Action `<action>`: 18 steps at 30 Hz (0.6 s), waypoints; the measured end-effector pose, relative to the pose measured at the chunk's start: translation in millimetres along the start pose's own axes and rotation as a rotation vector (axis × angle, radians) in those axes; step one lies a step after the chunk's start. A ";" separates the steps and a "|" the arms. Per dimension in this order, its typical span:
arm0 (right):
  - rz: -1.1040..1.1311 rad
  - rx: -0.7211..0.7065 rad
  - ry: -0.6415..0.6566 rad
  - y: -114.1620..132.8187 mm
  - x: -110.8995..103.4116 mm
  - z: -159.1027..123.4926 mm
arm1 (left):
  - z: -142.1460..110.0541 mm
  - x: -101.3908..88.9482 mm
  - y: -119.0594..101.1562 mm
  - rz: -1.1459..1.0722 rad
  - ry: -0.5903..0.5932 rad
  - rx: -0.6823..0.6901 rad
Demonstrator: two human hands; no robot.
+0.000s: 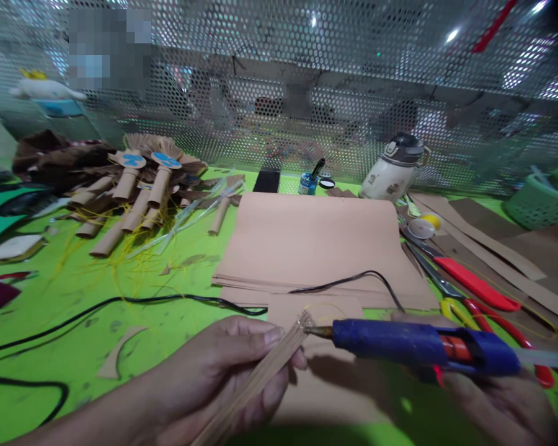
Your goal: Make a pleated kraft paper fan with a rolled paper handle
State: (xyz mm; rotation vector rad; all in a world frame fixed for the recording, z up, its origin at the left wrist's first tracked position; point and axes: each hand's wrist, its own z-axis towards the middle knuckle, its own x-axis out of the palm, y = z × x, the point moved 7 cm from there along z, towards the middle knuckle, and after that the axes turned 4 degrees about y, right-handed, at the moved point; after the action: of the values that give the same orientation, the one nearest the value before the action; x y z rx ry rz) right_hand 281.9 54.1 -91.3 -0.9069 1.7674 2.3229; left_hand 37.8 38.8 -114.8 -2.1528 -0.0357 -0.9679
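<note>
My left hand [242, 365] is closed around a narrow strip of folded brown paper [265, 378], held slanting with its upper end toward the middle. My right hand [497, 396] grips a blue hot glue gun [390, 341], with a clear glue stick [546, 359] out of its back end. The gun's metal nozzle touches or nearly touches the tip of the folded paper, where shiny glue shows. A thin yellow thread [328, 305] curves near that tip. The gun's handle and most of my right fingers are hidden or in shadow.
Stacked brown paper sheets [316, 241] lie ahead. Paper tubes and fans with yellow threads [139, 198] are heaped at left. Scissors [446, 291] and a red-handled cutter [478, 285] lie right. A black cable [158, 299] crosses the table; a bottle [390, 167] and ink jar [308, 183] stand behind.
</note>
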 end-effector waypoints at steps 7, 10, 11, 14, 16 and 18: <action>0.033 0.018 0.064 2.1 5.7 4.1 | 1.4 -2.3 2.4 0.005 -0.018 -0.002; -0.019 -0.028 0.040 10.1 2.2 9.4 | 1.0 -3.2 3.0 0.009 -0.029 -0.015; -0.039 -0.034 0.042 12.1 2.0 11.0 | 0.8 -3.6 2.9 0.011 -0.032 -0.014; -0.061 -0.065 0.039 18.7 1.4 14.7 | 0.5 -5.4 3.1 0.013 -0.037 -0.011; -0.068 -0.085 0.031 20.7 -0.1 15.7 | 0.4 -7.1 4.6 0.013 -0.036 -0.023; -0.098 -0.083 0.006 18.2 -4.2 14.8 | 0.2 -9.1 5.4 0.019 -0.040 -0.027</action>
State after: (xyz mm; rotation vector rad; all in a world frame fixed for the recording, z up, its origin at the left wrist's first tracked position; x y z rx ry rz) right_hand 272.0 62.7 -71.4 -0.9899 1.6017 2.3490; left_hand 33.2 37.5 -124.2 -2.1934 -0.0212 -0.9192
